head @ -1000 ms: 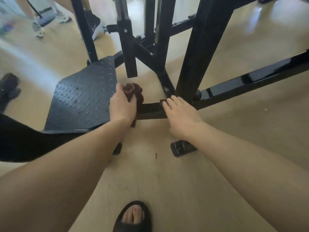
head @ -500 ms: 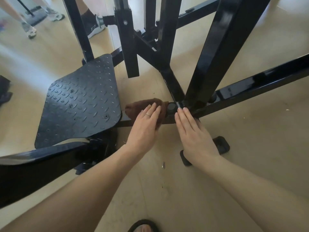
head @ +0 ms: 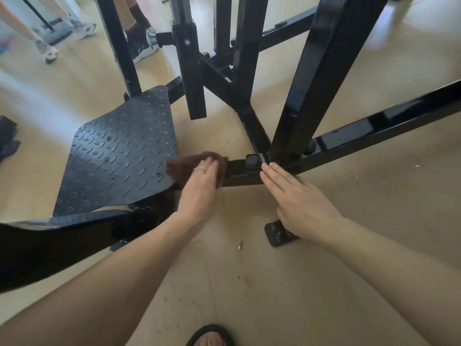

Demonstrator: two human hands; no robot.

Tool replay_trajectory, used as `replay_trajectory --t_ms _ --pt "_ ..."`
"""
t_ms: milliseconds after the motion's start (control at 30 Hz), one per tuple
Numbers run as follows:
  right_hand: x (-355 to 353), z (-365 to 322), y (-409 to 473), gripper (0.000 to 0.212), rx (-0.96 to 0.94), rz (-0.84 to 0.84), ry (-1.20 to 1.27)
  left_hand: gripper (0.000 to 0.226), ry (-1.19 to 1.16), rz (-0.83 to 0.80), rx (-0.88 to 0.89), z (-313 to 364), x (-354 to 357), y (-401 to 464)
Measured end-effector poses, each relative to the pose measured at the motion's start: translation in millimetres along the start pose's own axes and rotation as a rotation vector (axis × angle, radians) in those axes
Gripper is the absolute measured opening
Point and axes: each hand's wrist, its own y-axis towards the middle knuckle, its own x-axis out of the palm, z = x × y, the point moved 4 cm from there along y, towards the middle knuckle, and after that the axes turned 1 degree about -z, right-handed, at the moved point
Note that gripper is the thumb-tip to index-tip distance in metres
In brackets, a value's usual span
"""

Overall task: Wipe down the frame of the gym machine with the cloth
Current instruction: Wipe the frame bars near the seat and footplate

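- Cloth (head: 193, 163) sits on the low frame bar (head: 240, 171), just beside the foot plate (head: 119, 151).
- Left hand (head: 199, 188) presses it down, fingers straight.
- Right hand (head: 296, 196) lies flat on the bar, holding nothing.
- Advice: keep firm pressure, wipe along the bar, work around the bolt cap (head: 252, 161).
- Room: plate edge left, upright post (head: 306, 96) right; floor (head: 249, 283) in front is open.

Cloth (head: 189, 163) on frame (head: 239, 171), beside footplate (head: 119, 153)

Bare forearms, no sleeves; thin ring (head: 202, 168) on left hand (head: 199, 189); black sandal (head: 212, 335)
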Motion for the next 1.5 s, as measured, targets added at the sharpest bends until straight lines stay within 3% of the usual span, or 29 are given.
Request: replay_trajectory --t_ms 67,233,467,733,900,1100,1300,1500 --pt "1.8 -0.8 1.0 0.066 0.022 0.006 0.043 0.064 -0.051 -0.038 0.115 25.2 10.2 -9.2" --pt "4.7 1.3 0.6 0.063 0.021 0.025 -0.076 0.063 -0.029 -0.069 0.162 14.7 6.9 -11.2" --pt "3.9 -1.5 1.4 0.063 0.017 -0.016 -0.097 0.041 -0.072 -0.033 -0.100 9.6 -15.4 6.1" --pt "-3.1 11.7 -13.0 0.064 -0.044 -0.063 -0.086 0.031 -0.657 -0.062 -0.225 72.9 -12.3 27.7" --pt "12.1 25.3 -34.6 0.064 0.133 -0.149 0.126 0.045 -0.178 -0.146 0.185 82.3 5.3 12.3" --pt "23.7 19.0 -34.7 0.060 0.136 -0.113 0.138 0.050 0.067 -0.080 0.457 73.6 15.7 -1.6" --pt "20.8 20.5 -32.7 0.061 0.113 -0.153 0.099 0.053 0.101 -0.105 0.465 77.2 14.1 -3.3" --pt "16.9 19.6 -27.9 0.063 0.133 -0.231 0.078 0.030 0.013 -0.084 0.187 97.5 -3.9 29.1"
